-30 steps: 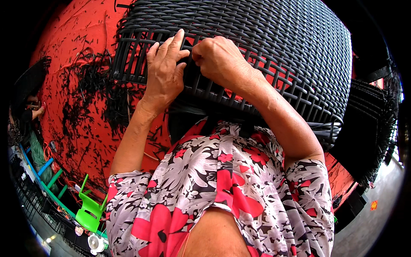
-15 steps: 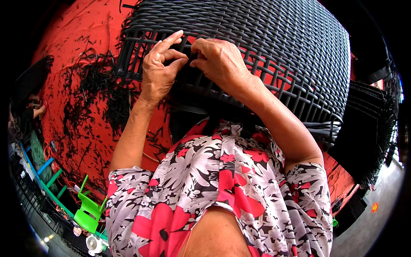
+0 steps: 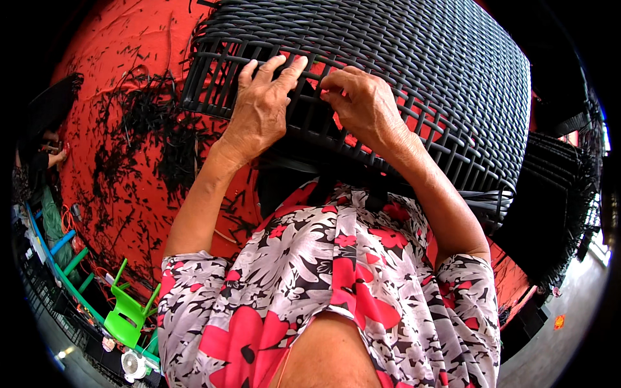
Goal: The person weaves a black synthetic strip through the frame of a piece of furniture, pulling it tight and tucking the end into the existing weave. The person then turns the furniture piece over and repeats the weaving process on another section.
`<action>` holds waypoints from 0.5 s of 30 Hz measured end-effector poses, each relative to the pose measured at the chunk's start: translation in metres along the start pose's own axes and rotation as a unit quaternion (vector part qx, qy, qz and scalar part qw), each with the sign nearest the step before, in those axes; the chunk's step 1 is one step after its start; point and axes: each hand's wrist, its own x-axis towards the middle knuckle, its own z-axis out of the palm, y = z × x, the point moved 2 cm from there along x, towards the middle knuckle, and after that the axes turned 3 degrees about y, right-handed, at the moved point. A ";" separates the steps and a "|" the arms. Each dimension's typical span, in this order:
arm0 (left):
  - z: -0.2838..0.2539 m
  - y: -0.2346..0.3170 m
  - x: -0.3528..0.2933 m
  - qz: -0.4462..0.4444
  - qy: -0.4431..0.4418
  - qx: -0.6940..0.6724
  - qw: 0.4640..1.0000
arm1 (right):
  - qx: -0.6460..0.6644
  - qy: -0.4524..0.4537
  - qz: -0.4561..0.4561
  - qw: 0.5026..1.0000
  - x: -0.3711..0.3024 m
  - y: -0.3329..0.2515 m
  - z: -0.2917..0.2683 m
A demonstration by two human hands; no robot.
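A large black woven wicker panel [image 3: 414, 58] leans toward me over a red floor. Its near edge is loosely woven, with open gaps between the strands. My left hand [image 3: 262, 107] lies flat on that edge, fingers spread over the strands. My right hand [image 3: 362, 103] is just to its right, thumb and fingers pinched on a black wicker strand [image 3: 323, 86] in the weave. Both forearms reach up from my flowered shirt.
Cut black strand scraps [image 3: 149, 129] litter the red floor [image 3: 110, 58] to the left. More dark woven pieces [image 3: 563, 200] are stacked at the right. A green plastic chair [image 3: 129, 310] stands at the lower left, and another person's hand [image 3: 55, 155] shows at the far left.
My left hand has gone from curled fingers at the weave to lying flat with fingers spread. My right hand stays pinched on the strand, shifted slightly right.
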 end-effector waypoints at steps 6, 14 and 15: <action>-0.006 -0.006 0.001 -0.065 0.031 -0.131 0.989 | 0.016 0.026 -0.002 1.000 0.003 -0.011 0.002; -0.063 0.009 0.006 -0.150 0.168 -0.302 0.926 | 0.310 -0.056 0.083 0.946 0.023 -0.039 0.020; -0.061 0.006 0.003 -0.149 0.168 -0.272 0.936 | 0.298 -0.073 0.108 0.945 0.025 -0.039 0.018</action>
